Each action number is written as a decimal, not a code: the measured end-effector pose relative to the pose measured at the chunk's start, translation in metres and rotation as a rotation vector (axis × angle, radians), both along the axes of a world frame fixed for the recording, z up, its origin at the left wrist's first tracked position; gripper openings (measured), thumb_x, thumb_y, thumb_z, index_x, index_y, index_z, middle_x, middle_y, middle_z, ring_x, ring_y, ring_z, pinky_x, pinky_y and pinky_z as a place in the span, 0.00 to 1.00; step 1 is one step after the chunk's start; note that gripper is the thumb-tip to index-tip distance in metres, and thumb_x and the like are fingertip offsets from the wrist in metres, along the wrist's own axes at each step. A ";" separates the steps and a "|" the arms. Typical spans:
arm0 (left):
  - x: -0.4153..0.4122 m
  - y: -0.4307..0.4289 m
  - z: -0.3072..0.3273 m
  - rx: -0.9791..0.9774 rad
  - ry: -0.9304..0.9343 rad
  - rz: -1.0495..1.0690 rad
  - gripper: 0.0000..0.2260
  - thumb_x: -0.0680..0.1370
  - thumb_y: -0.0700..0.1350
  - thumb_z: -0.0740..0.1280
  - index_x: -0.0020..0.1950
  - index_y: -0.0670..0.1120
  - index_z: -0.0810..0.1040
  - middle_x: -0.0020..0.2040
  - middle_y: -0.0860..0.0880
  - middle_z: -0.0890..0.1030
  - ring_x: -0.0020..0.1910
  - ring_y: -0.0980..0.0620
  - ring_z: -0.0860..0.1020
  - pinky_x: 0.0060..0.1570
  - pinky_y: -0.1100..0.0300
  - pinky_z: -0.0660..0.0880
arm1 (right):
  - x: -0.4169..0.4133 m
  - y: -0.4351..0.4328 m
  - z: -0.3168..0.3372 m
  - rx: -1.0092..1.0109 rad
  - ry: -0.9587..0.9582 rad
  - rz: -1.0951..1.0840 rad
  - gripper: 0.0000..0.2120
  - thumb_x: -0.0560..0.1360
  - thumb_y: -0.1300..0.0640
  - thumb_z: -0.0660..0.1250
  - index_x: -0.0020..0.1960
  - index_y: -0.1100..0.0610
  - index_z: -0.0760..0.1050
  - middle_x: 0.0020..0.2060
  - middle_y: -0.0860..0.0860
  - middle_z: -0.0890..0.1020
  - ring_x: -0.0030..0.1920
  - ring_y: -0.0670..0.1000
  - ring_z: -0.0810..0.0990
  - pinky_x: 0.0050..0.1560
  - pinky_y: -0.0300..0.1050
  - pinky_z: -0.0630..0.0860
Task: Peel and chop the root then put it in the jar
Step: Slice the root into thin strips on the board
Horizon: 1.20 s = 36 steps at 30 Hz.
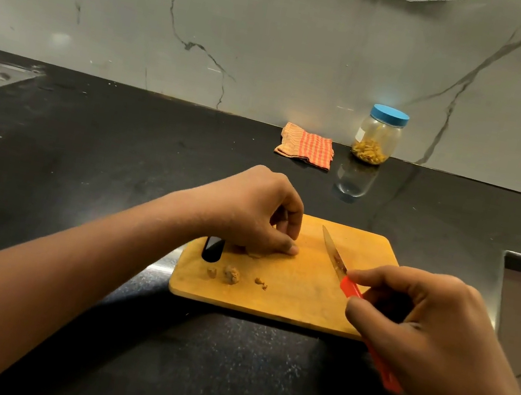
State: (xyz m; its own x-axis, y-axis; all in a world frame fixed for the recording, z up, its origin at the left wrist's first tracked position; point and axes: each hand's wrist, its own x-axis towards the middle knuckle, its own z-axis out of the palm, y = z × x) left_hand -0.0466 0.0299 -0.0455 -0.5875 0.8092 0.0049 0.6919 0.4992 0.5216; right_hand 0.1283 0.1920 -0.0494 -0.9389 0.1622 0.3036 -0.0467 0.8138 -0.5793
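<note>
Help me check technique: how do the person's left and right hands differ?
The left hand rests curled on the wooden cutting board; the right hand is at its near-right edge. The right hand's grip holds the red-handled knife; whether the left hand pinches anything is hidden. Both have curled fingers.

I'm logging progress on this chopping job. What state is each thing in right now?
cutting board: flat on the counter.
jar: upright, blue lid on, yellow pieces inside.
knife: gripped by right hand, blade over the cutting board.
root pieces: loose on the cutting board.
left hand: fingers curled over a root bit; grip unclear.
cloth: crumpled, beside the jar.
</note>
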 end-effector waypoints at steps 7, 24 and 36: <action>-0.010 -0.010 0.006 -0.006 -0.016 -0.014 0.07 0.73 0.50 0.74 0.50 0.54 0.85 0.51 0.59 0.81 0.51 0.59 0.78 0.52 0.61 0.78 | 0.002 -0.001 -0.001 -0.009 -0.026 -0.001 0.09 0.64 0.52 0.73 0.45 0.47 0.84 0.33 0.40 0.82 0.33 0.42 0.80 0.29 0.27 0.70; -0.008 -0.001 -0.008 0.093 -0.002 -0.010 0.06 0.73 0.50 0.74 0.49 0.55 0.85 0.48 0.61 0.81 0.48 0.59 0.79 0.47 0.60 0.81 | 0.000 -0.010 -0.002 -0.039 -0.037 0.077 0.13 0.63 0.48 0.70 0.46 0.48 0.84 0.32 0.46 0.82 0.37 0.42 0.80 0.32 0.30 0.74; -0.005 0.002 -0.010 0.104 0.026 -0.013 0.04 0.74 0.50 0.73 0.48 0.54 0.85 0.49 0.57 0.82 0.47 0.58 0.79 0.44 0.67 0.77 | -0.001 -0.013 0.002 -0.003 -0.049 0.062 0.12 0.63 0.47 0.70 0.45 0.46 0.83 0.37 0.39 0.82 0.36 0.43 0.80 0.30 0.30 0.73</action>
State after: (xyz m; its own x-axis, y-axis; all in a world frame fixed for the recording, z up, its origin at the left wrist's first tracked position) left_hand -0.0519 0.0323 -0.0556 -0.5758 0.8109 0.1049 0.7120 0.4342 0.5519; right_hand 0.1269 0.1795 -0.0477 -0.9608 0.1042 0.2567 -0.0684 0.8086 -0.5843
